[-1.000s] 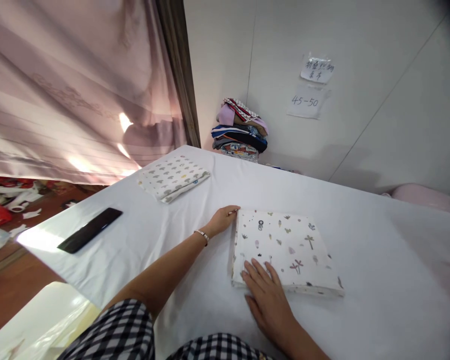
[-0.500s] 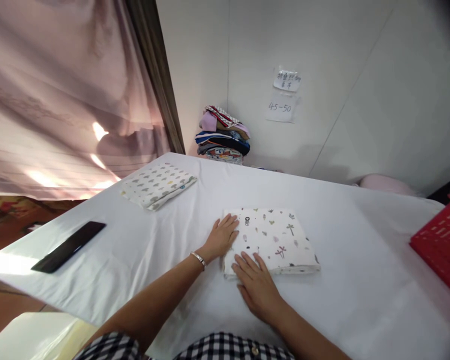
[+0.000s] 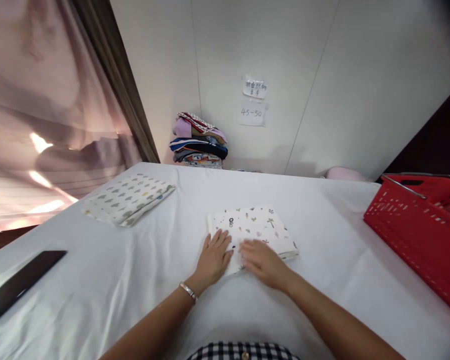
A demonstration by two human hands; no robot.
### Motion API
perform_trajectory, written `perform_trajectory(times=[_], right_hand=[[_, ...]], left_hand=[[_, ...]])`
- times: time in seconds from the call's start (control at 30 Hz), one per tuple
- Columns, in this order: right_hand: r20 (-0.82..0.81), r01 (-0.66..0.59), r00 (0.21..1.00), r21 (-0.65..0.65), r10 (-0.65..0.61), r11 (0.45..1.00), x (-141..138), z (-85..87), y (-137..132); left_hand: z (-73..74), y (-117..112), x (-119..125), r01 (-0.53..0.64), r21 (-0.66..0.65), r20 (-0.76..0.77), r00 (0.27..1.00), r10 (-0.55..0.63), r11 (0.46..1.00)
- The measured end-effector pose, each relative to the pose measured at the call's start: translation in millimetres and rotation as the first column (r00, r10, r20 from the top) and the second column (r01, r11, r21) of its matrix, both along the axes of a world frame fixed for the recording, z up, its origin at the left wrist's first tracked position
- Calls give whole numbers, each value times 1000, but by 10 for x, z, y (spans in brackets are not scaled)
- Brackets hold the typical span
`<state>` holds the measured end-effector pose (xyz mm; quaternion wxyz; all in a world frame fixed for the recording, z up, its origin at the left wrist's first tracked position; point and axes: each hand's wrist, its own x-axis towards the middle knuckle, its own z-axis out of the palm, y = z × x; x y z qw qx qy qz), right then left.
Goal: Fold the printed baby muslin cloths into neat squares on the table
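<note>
Head view, clock centred on the workpiece, 12 o'clock toward the wall. Workpiece: white, rectangular, folded fabric cloth with a small plant print (image 3: 253, 227), lying flat on the white-covered desk (image 3: 330, 230). Left hand (image 3: 213, 259): at 8 o'clock, fingers spread flat on the cloth, gripping nothing. Right hand (image 3: 265, 263): at 5 o'clock, fingers extended together over the near edge, no grip visible; blur prevents confirming contact. A red perforated plastic basket with metal handle (image 3: 416, 245) stands well apart at 3 o'clock; a second white folded cloth with grey-green motifs (image 3: 133, 197) lies at 10 o'clock.

Handling (judged): light, soft, limp; matte, hence not slippery; not fragile. Loose layers may shift. Support at 3 and 9 o'clock, fingers beneath all layers, thumbs on top. Avoid pinching the top layer alone.
</note>
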<state>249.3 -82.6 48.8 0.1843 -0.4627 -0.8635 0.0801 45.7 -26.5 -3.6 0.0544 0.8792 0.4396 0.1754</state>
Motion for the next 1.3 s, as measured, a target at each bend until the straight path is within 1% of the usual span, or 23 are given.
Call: perform_trajectory(times=[0.03,0.1,0.17,0.2,0.23,0.3,0.37,0.43,0.53,0.6,0.67,0.73,0.8,0.83,0.93,0.97,1.03,1.1,1.13,1.23,1.3], right_hand=[[-9,92,996,36,-91,995,111,17,100],[-3,280,960,95,-281,955,336,-26,290],[50,435,897,85,-440,896,530,-167,428],[85,487,867,54,-490,872,605,-257,471],[118,516,850,20,-514,857,662,-346,497],[167,532,838,-39,-520,846,730,-485,515],[190,528,842,-95,-506,844,756,-536,513],[201,526,846,-161,-494,835,767,-502,517],[219,538,841,-229,-495,812,760,-371,562],[222,550,832,-207,-509,809,725,-281,631],[215,542,834,-147,-508,827,668,-221,734],[206,506,852,-88,-482,858,622,-207,862],[205,502,854,-78,-479,861,622,-249,992],[202,523,844,-104,-497,846,643,-288,1049],[163,610,792,-236,-588,756,764,-441,1164],[138,620,782,-267,-607,738,806,-490,1184],[78,611,782,-291,-618,736,869,-559,1206],[28,595,785,-311,-619,741,904,-587,1213],[6,594,778,-331,-628,733,916,-589,1214],[-75,586,733,-435,-676,684,959,-577,1198],[-130,557,711,-495,-691,667,1004,-574,1160]], left_hand=[[12,0,5,-3,-1,-4,1000,3,1000],[32,-8,14,-8,-4,-15,1000,8,1000],[35,-19,16,-13,-7,-22,1000,12,1000],[31,-23,16,-14,-7,-24,1000,14,1000],[23,-26,14,-16,-7,-24,1000,16,1000],[5,-27,8,-20,-11,-26,999,20,1000],[-11,-26,4,-28,-25,-29,999,27,999],[-21,-26,2,-39,-47,-31,999,38,998],[-23,-28,7,-53,-77,-26,998,52,996],[-17,-31,13,-60,-84,-23,998,59,995],[-11,-33,18,-66,-88,-22,998,64,994],[-11,-33,18,-70,-86,-16,998,68,994],[-21,-31,15,-67,-78,-6,998,67,995],[-29,-29,13,-64,-73,0,998,64,995],[-55,-26,5,-50,-61,16,999,51,997],[-62,-25,4,-48,-61,20,999,50,997],[-69,-25,4,-51,-68,24,998,52,996],[-70,-25,5,-54,-79,27,998,57,995],[-68,-24,6,-55,-82,31,998,58,995],[-66,-21,8,-48,-81,50,997,52,996],[-70,-17,7,-43,-81,60,997,48,996]])
